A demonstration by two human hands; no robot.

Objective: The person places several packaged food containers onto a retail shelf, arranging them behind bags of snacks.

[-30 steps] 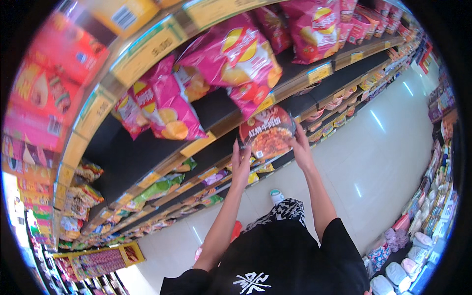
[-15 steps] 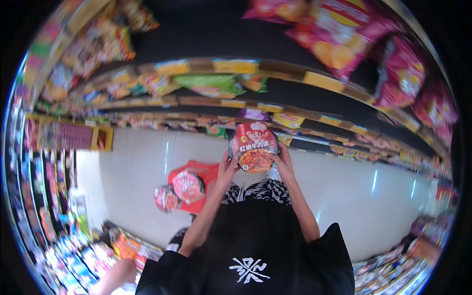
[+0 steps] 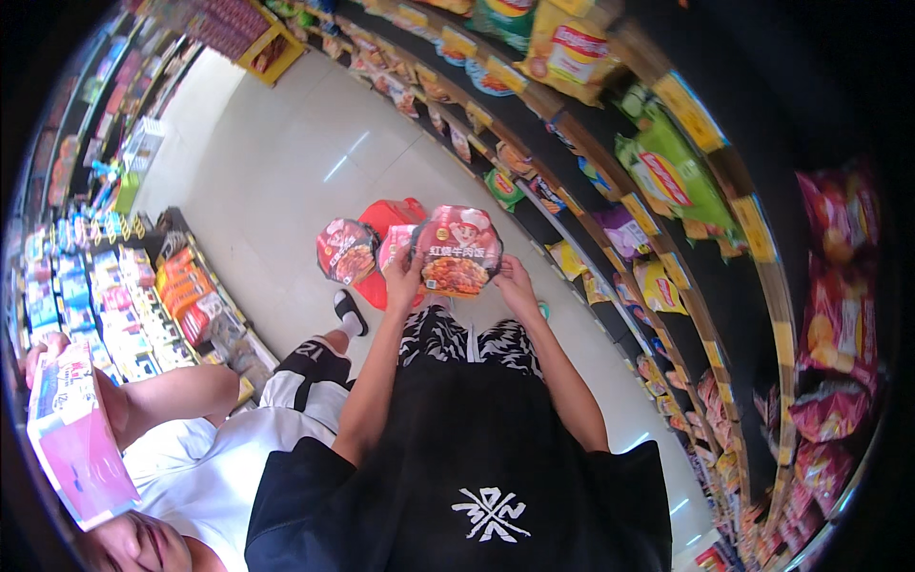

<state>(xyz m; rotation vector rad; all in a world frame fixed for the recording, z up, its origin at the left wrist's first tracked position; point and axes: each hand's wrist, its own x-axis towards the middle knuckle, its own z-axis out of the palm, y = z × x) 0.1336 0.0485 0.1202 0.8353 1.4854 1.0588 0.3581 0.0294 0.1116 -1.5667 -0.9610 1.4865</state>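
I hold a round red food bowl [image 3: 457, 250] with a picture lid in front of me, over the shop floor. My left hand [image 3: 404, 278] grips its left edge and my right hand [image 3: 515, 284] grips its right edge. Below the bowl sits a red shopping basket [image 3: 396, 221] on the floor, with two similar round bowls [image 3: 346, 250] resting in it. My black shirt and patterned shorts fill the lower middle of the view.
Snack shelves [image 3: 658, 229] with bright bags curve along my right. Another person [image 3: 229, 448] in a white top crouches at lower left, holding a pink box [image 3: 71, 439] by low shelves of packets [image 3: 143, 296]. The pale tiled aisle [image 3: 286, 162] runs ahead.
My view has swung from the snack shelf down and around toward the floor. The bowl, held in both hands throughout, now hangs above the red basket, and the crouching person has come into view.
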